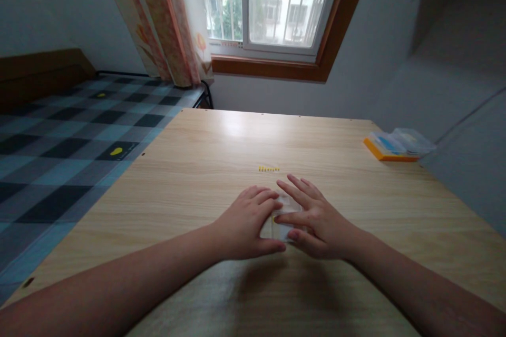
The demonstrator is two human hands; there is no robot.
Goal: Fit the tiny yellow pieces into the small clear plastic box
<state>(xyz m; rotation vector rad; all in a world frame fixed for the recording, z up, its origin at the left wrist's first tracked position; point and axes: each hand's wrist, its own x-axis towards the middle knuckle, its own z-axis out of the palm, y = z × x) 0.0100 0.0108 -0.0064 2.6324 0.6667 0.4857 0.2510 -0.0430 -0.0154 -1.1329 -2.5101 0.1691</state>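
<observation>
Both my hands rest close together on the light wooden table (166,189). Between them lies a small clear plastic packet (281,226), mostly covered. My left hand (247,221) lies on the packet's left side, fingers curled over it and thumb along its near edge. My right hand (312,218) presses on the packet's right side, with the upper fingers stretched out and spread and the thumb and forefinger on the plastic. A short row of tiny yellow pieces (269,169) lies on the table just beyond my fingertips.
An orange-edged flat box with clear plastic on top (395,146) sits at the table's far right edge by the wall. A bed with a blue and black checked cover (71,137) runs along the left. Curtain (166,21) and window (272,5) stand behind.
</observation>
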